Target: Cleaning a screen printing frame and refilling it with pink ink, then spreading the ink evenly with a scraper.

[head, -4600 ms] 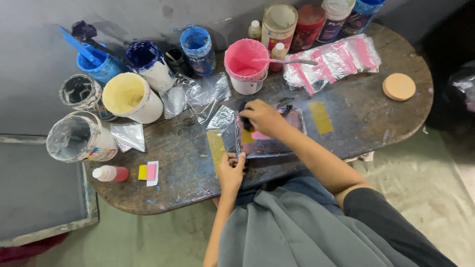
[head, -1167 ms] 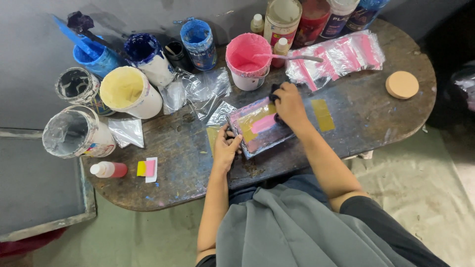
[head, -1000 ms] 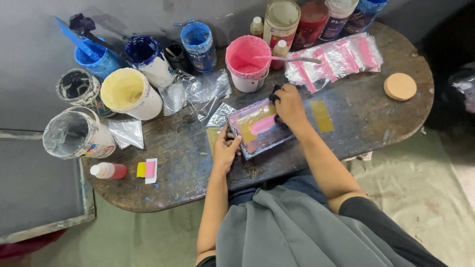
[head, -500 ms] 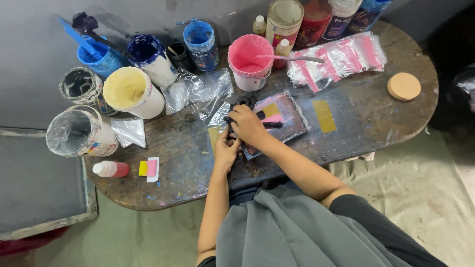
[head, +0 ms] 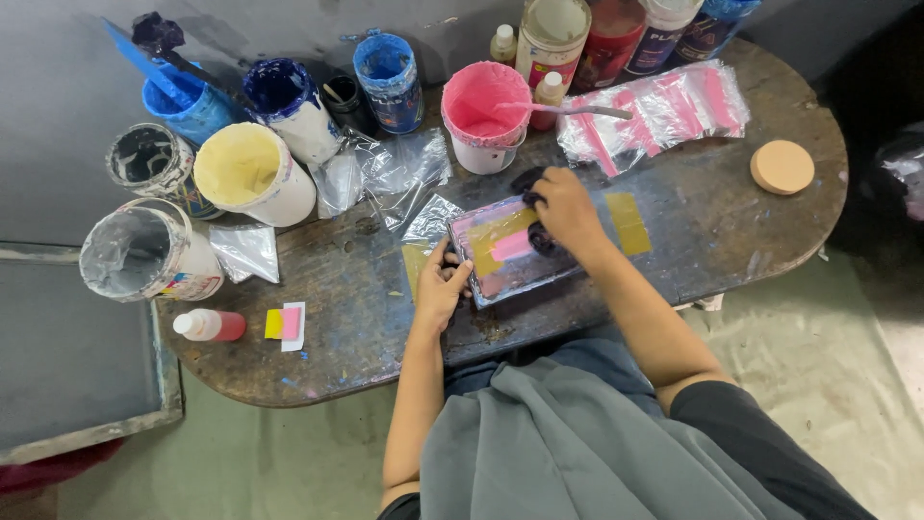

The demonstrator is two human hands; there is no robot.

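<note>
A worn, paint-stained wooden table [head: 731,231] stands over a pale floor cloth [head: 847,385], crowded with paint tubs [head: 252,173]. Near its front edge lies a small screen frame [head: 508,250]. The left hand [head: 439,289] grips the frame's corner; the right hand [head: 568,212] clasps a dark tool on it.

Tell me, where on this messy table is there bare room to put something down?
Bare wood lies between the round wooden disc and the right hand, and along the near edge between the small red bottle and the left hand. The back, around the pink paint bucket and yellow paint bucket, is crowded.
</note>
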